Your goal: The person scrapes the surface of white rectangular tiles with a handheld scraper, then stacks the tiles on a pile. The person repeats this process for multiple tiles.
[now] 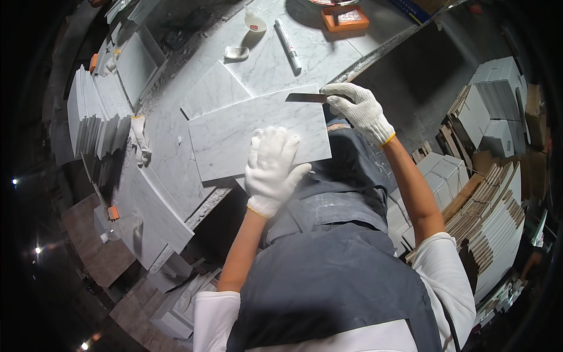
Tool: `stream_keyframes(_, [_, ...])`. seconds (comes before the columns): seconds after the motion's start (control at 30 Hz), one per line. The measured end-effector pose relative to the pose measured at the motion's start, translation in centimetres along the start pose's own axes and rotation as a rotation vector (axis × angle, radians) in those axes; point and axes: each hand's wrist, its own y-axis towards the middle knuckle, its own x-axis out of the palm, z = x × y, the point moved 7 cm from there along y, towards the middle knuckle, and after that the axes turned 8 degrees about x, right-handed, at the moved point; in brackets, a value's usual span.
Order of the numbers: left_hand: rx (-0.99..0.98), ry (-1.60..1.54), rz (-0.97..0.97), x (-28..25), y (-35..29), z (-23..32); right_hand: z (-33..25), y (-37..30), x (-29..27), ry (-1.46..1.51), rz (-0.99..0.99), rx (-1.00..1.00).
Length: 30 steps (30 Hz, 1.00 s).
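A rectangular white marble tile with grey veins lies in front of me, its near right corner reaching past the table edge over my lap. My left hand, in a white knit glove, rests flat on the tile's near part with fingers stretched. Over the far right corner, my gloved right hand pinches a dark, flat blade between thumb and fingers. The blade points left, just above or on the tile; I cannot tell whether it touches. Another marble piece lies partly beneath the tile's far edge.
On the marble-topped table lie a white marker, an orange tray, a small translucent bottle and a small white block. Upright thin slabs stand at the left. Stacked tiles fill the right side.
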Motion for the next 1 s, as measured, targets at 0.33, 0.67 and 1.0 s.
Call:
stream_keyframes(0.33, [0.026, 0.024, 0.027, 0.0, 0.3, 0.3, -1.5, 0.1, 0.4, -0.220, 0.032, -0.135])
stream_keyframes(0.67, [0.041, 0.057, 0.018, 0.3, 0.1, 0.3, -1.9, -0.6, 0.6, -0.273, 0.093, -0.170])
stream_keyframes(1.0, [0.027, 0.044, -0.004, 0.3, 0.1, 0.2, -2.7, -1.7, 0.9, -0.369, 0.188, -0.312])
